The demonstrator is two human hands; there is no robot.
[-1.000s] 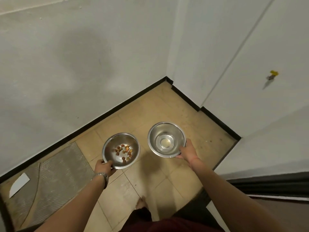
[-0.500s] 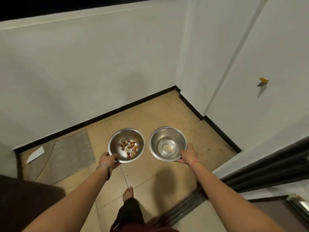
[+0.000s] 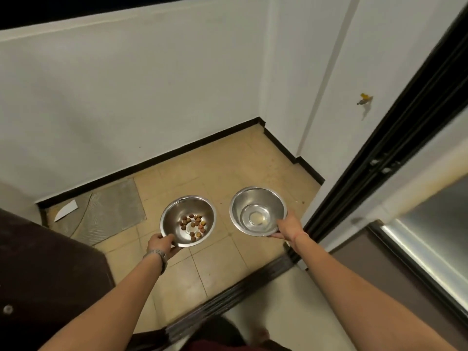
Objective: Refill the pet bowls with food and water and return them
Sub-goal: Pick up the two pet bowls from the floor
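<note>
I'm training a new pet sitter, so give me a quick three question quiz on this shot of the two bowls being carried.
1. True or false: the left hand holds the bowl with kibble.
2. What lies on the floor by the wall, left of the bowls? A) grey mat B) bucket C) shoe
3. Fill in: the right hand grips the water bowl by its ____.

Key: 1 true. 2 A, the grey mat. 3 rim.
</note>
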